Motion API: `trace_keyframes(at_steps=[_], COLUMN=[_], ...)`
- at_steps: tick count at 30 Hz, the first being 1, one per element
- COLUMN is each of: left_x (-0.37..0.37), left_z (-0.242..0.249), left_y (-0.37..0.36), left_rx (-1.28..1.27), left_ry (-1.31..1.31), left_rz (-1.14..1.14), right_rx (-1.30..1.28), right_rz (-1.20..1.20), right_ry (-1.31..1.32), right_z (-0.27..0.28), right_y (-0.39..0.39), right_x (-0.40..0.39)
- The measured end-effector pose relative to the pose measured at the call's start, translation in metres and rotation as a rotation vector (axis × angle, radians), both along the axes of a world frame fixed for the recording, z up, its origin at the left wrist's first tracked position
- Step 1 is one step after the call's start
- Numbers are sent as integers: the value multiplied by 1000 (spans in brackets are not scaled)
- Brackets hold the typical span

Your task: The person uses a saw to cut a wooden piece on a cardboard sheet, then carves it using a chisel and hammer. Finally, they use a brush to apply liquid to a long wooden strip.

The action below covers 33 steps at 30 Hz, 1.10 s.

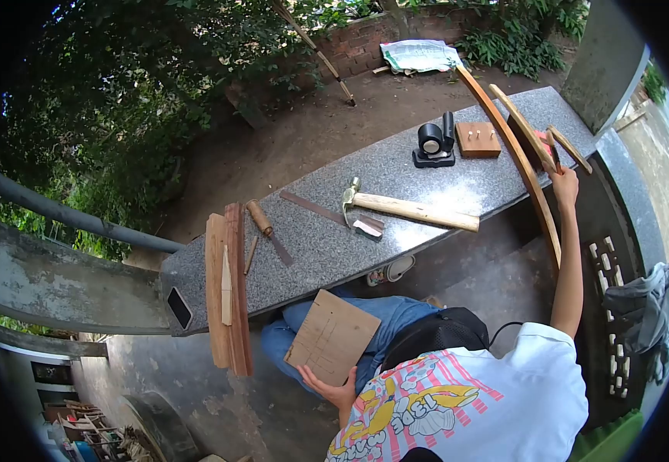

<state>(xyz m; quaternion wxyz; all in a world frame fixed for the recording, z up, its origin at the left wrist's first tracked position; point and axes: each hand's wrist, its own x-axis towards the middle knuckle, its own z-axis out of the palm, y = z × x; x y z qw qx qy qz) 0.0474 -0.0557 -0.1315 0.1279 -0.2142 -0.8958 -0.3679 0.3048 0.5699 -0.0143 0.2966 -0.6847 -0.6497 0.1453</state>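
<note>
My left hand (pixel 334 391) grips the lower edge of a flat brown board (pixel 334 336), which rests on my lap and has pencil lines on its face. My right arm stretches out to the far right, and my right hand (pixel 565 187) is closed around the end of a wooden tool (pixel 524 123) on the stone bench. Its exact form is partly hidden. Beside that hand, a long curved wooden strip (pixel 509 138) leans across the bench's edge. A thin bent piece of wood (pixel 571 149) lies just beyond the hand.
On the grey stone bench (pixel 311 250) lie a hammer (pixel 415 209), a chisel (pixel 259 218), a metal ruler (pixel 313 208), a black device (pixel 433 145) and a drilled wooden block (pixel 478 139). Wooden planks (pixel 215 289) overhang the left end near a phone (pixel 179 308). A grey cloth (pixel 642 300) hangs right.
</note>
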Motion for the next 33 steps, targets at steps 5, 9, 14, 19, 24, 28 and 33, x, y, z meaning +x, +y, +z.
trace_keyframes(at_steps=[5, 9, 14, 19, 24, 28, 33], left_x=[3, 6, 16, 21, 22, 24, 23], left_z=[10, 9, 10, 8, 4, -2, -4], left_y=[1, -3, -8, -12, -12, -9, -12], left_rx=[21, 9, 140, 155, 216, 343, 213], left_ry=[-59, -25, 30, 75, 54, 39, -1], left_rz=[-1, 68, 51, 107, 105, 106, 147], right_rx=[-34, -128, -209, -398, -371, -290, -342], right_rz=[200, 532, 908, 1474, 1788, 1894, 1942], right_ry=[271, 710, 457, 365, 157, 71, -36], right_z=[34, 96, 111, 71, 25, 7, -6], right_y=[-38, -120, -200, -282, -319, -324, -312], right_x=[-24, -96, -160, -205, -223, -235, -263])
